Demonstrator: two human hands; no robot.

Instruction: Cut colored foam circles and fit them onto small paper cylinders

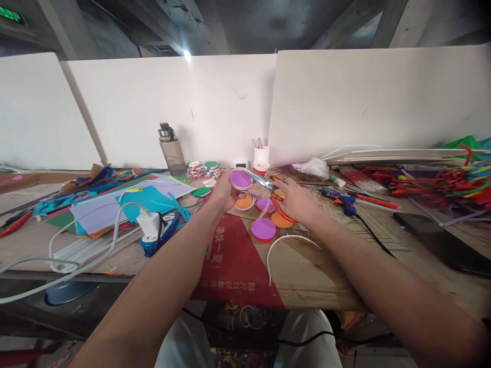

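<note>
My left hand (226, 194) is closed around a shallow round cup piece (241, 180) with a purple face and a pale rim, holding it tilted toward me. In my right hand (296, 200) is a pair of scissors (262, 180) with orange handles. The blades point left and reach the rim of the purple piece; whether they touch it, I cannot tell. Below the hands lie an orange disc (244, 202) with a white rim, purple discs (263, 229) with red sides and another orange disc (282, 220). A curved white strip (270, 255) rests nearer to me.
White paper cups (261, 154) and a water bottle (173, 155) stand at the back. Coloured paper sheets (99, 209) and a blue power socket (160, 234) with cables are left. On the right are a blue glue gun (347, 203), a black phone-like slab (441, 243) and colourful strips.
</note>
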